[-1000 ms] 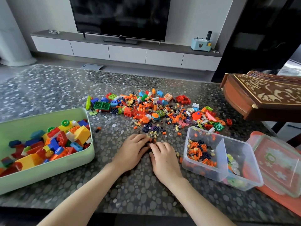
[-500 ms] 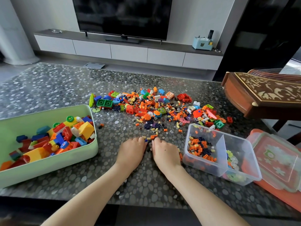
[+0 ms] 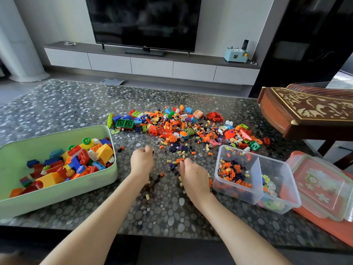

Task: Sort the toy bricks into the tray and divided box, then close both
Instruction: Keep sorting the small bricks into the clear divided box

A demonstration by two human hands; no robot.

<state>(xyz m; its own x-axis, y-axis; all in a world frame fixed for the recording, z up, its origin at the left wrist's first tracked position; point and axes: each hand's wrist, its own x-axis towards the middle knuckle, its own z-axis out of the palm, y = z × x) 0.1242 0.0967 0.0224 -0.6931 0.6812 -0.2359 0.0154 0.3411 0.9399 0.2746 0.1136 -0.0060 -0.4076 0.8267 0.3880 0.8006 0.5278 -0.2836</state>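
Head view: against half a second ago, the left hand (image 3: 142,161) and right hand (image 3: 193,175) are noted parted and raised off the grey pebble-patterned tabletop (image 3: 76,111). Both are curled; whether anything is clamped cannot be told. Tiny orange and navy toy bricks (image 3: 172,163) lie scattered between them, near the clear plastic divided box (image 3: 235,194). A scoop toward it is judged under way.

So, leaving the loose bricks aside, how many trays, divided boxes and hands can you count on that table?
green tray: 1
clear divided box: 1
hands: 2, left hand and right hand
Total: 4
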